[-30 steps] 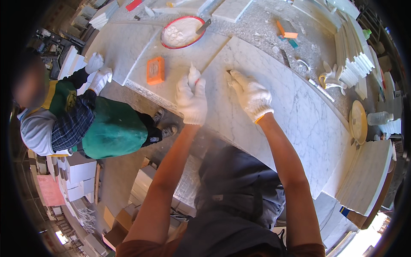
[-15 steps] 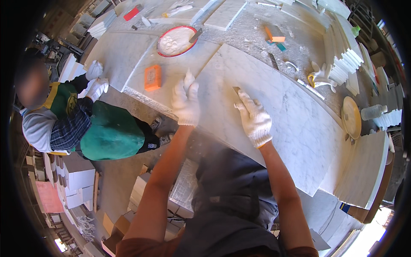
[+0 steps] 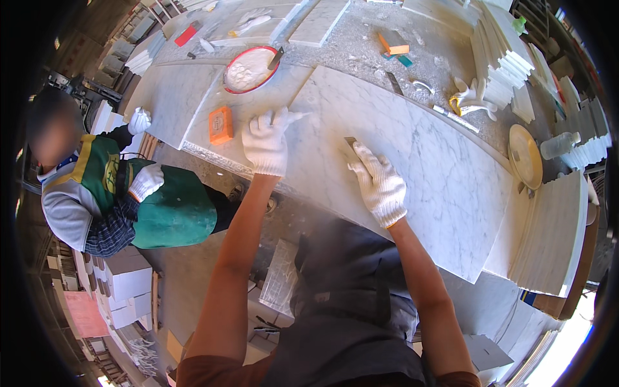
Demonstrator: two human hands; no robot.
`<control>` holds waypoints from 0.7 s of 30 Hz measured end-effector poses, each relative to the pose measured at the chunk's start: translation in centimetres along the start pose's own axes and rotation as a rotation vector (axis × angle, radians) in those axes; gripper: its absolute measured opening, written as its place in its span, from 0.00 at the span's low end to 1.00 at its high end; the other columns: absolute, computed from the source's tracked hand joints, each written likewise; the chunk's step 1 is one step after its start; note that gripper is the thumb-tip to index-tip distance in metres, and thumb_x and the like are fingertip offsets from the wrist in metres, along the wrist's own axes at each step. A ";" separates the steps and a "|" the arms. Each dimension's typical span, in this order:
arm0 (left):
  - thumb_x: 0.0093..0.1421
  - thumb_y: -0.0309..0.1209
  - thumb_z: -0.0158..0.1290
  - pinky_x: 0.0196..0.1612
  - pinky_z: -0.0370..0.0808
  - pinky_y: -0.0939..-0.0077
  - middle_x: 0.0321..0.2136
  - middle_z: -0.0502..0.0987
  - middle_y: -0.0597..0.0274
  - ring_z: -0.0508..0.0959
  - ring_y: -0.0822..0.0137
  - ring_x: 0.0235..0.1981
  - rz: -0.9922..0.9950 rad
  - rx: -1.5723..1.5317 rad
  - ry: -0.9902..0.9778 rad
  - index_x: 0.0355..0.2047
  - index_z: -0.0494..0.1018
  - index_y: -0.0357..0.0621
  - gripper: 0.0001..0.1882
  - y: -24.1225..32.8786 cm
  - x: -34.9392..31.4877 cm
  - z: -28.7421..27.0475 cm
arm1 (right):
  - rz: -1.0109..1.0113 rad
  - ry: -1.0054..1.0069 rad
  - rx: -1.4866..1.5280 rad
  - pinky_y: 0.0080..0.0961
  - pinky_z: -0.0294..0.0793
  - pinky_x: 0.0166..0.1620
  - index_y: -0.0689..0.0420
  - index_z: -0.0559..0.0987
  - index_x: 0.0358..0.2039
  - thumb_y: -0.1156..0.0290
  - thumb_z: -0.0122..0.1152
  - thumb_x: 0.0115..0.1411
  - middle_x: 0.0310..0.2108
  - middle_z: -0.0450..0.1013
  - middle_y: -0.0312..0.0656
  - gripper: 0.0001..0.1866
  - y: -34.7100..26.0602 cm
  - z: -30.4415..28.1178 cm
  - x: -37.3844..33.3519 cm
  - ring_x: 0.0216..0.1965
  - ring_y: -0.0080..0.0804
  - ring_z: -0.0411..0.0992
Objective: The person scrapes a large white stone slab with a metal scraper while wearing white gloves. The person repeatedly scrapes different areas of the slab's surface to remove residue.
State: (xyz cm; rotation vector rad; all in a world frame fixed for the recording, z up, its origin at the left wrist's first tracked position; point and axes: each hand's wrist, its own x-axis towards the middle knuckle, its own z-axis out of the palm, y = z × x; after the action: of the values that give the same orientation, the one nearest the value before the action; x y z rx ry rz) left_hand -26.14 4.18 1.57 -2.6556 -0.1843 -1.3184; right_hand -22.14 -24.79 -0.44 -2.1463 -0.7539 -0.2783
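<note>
A grey-veined white marble slab (image 3: 429, 171) lies flat in front of me. Over its left end is my left hand (image 3: 265, 147) in a white knitted glove, fingers apart, one pointing right across the surface; nothing shows in it. My right hand (image 3: 379, 184), gloved too, is closed round a small scraper (image 3: 350, 140) whose blade tip shows beyond the fingers, the handle being hidden. An orange sanding block (image 3: 220, 125) rests left of my left hand. Behind it stands a red-rimmed bowl (image 3: 250, 69) of whitish paste, with a putty knife (image 3: 276, 59) in it.
A co-worker in a green apron (image 3: 174, 200) stands at the left by another slab (image 3: 171, 100). Beyond the slab lie an orange-and-grey block (image 3: 394, 46), a file-like strip (image 3: 394, 84) and spare gloves (image 3: 472, 100). Tile stacks (image 3: 503, 61) and a yellowish bowl (image 3: 525, 157) stand right.
My left hand's pointing finger has swung from upward to rightward. The right hand keeps the scraper at nearly the same place. The co-worker's nearer hand has dropped toward the apron.
</note>
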 end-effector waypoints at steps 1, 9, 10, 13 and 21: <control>0.47 0.19 0.64 0.35 0.77 0.59 0.32 0.79 0.65 0.77 0.55 0.31 0.012 0.012 -0.018 0.49 0.84 0.51 0.26 0.1 0.1 -0.1 | 0.010 -0.006 0.020 0.44 0.85 0.37 0.34 0.83 0.65 0.59 0.71 0.68 0.42 0.84 0.45 0.24 -0.1 -0.1 0.0 0.37 0.50 0.84; 0.50 0.23 0.63 0.37 0.77 0.55 0.36 0.76 0.65 0.77 0.54 0.33 0.076 0.046 0.073 0.48 0.85 0.54 0.23 0.2 0.4 -0.1 | 0.036 -0.010 0.001 0.42 0.85 0.36 0.34 0.84 0.64 0.59 0.71 0.68 0.40 0.84 0.43 0.24 -0.6 -0.5 0.2 0.35 0.48 0.84; 0.51 0.24 0.64 0.38 0.78 0.55 0.37 0.77 0.66 0.77 0.54 0.34 0.072 0.064 0.033 0.48 0.85 0.55 0.23 0.2 0.3 -0.1 | 0.026 0.002 0.003 0.42 0.85 0.36 0.34 0.84 0.64 0.59 0.71 0.68 0.40 0.84 0.43 0.24 -0.6 -0.6 0.2 0.35 0.48 0.84; 0.52 0.27 0.65 0.41 0.79 0.55 0.38 0.77 0.66 0.78 0.53 0.37 0.080 0.086 0.003 0.48 0.86 0.57 0.20 0.1 -0.1 0.1 | 0.012 0.007 0.025 0.43 0.85 0.36 0.33 0.83 0.65 0.58 0.71 0.68 0.39 0.83 0.43 0.24 -0.6 -0.6 0.2 0.34 0.48 0.84; 0.53 0.28 0.70 0.46 0.80 0.55 0.41 0.79 0.64 0.80 0.52 0.43 0.079 0.128 -0.013 0.48 0.86 0.56 0.20 -0.1 -0.7 0.7 | 0.048 -0.045 -0.012 0.43 0.85 0.37 0.33 0.83 0.65 0.56 0.70 0.69 0.39 0.83 0.44 0.24 -0.8 -0.7 0.3 0.35 0.49 0.84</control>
State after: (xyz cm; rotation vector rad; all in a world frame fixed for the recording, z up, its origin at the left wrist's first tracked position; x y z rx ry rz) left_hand -26.06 4.41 0.61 -2.5383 -0.1587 -1.2230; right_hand -22.31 -24.84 0.65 -2.1846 -0.7266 -0.2108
